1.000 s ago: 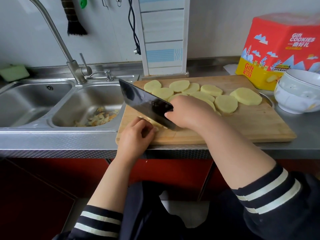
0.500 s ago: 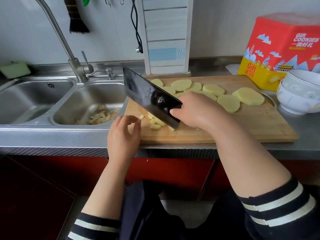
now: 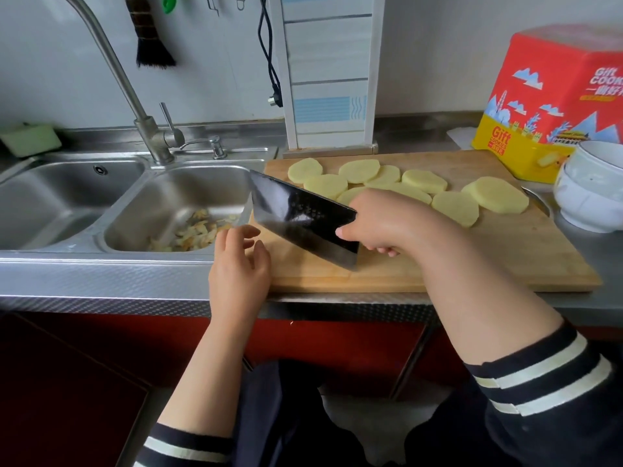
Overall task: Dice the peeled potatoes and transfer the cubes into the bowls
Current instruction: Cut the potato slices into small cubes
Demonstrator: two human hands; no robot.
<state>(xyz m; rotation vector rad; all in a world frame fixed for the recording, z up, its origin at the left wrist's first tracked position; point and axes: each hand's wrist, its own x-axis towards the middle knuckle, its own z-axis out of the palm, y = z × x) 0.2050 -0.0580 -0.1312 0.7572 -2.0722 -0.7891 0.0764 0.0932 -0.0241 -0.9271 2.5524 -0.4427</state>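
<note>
Grip on the cleaver (image 3: pixel 305 219) is kept by the right hand (image 3: pixel 381 224), the left hand (image 3: pixel 241 267) relaxed nearby; potato slices (image 3: pixel 421 192) at the cutting board's (image 3: pixel 488 257) far side should be stacked and cut evenly, fingertips tucked.

Head view. The right hand (image 3: pixel 387 224) grips the handle of a dark cleaver (image 3: pixel 303 220), its blade tilted and its lower corner touching the wooden cutting board (image 3: pixel 472 257). The left hand (image 3: pixel 239 267), fingers relaxed and holding nothing, hovers at the board's left edge beside the blade. Round potato slices (image 3: pixel 421 190) lie overlapping along the board's far half. White stacked bowls (image 3: pixel 593 190) stand on the steel desk (image 3: pixel 101 281) at right, near a red cookie tin (image 3: pixel 556 96). Peelings (image 3: pixel 192 234) lie in the sink basin (image 3: pixel 161 197).
</note>
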